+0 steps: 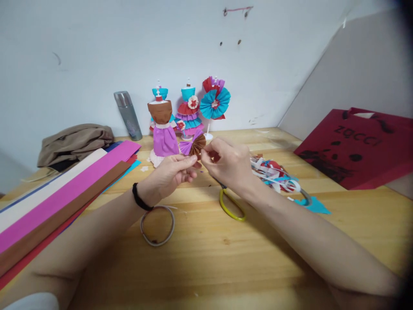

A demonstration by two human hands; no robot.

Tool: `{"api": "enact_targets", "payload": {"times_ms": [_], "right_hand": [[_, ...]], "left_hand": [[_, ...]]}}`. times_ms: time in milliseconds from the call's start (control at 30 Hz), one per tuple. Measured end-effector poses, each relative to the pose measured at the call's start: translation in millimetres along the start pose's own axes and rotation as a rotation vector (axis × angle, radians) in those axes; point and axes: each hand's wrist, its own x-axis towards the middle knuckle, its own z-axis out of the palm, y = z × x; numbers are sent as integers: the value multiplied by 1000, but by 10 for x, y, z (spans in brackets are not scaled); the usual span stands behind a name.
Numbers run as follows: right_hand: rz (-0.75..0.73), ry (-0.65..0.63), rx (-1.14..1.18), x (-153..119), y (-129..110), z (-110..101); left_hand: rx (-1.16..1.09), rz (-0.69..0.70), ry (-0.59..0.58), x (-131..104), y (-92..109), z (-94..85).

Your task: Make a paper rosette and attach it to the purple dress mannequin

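At frame centre, my left grip (171, 173) pinches a paper fan (196, 144); what my closed right grip (228, 162) holds, I cannot tell.

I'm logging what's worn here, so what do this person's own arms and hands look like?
The ungloved left hand has a narrow, plain black band around its wrist; a whitish sleeve edge shows farther up that arm. The ungloved right hand shows no band, its forearm bare.

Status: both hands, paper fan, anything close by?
Left hand holding purple-and-brown paper fan low. Right hand at its edge, grip unclear. Brown-topped figure behind; yellow loop handle below right hand.
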Motion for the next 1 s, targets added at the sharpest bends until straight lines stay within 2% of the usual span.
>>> {"api": "enact_targets", "payload": {"times_ms": [133,333,400,567,700,1000], "right_hand": [[-8,-17,-35,-36,-6,20],[-115,79,-178,-45,19,61],[-105,74,-175,-52,4,74],[-135,36,-143,-74,-47,72],[-195,56,-206,-94,-73,77],[-222,-35,-187,-136,-127,77]], "left_hand": [[100,-7,66,-49,-43,79],[342,263,320,-191,7,224],[387,277,366,-195,39,241],[413,221,342,-129,37,202],[421,228,341,-110,9,176],[459,247,348,-118,44,174]]}}
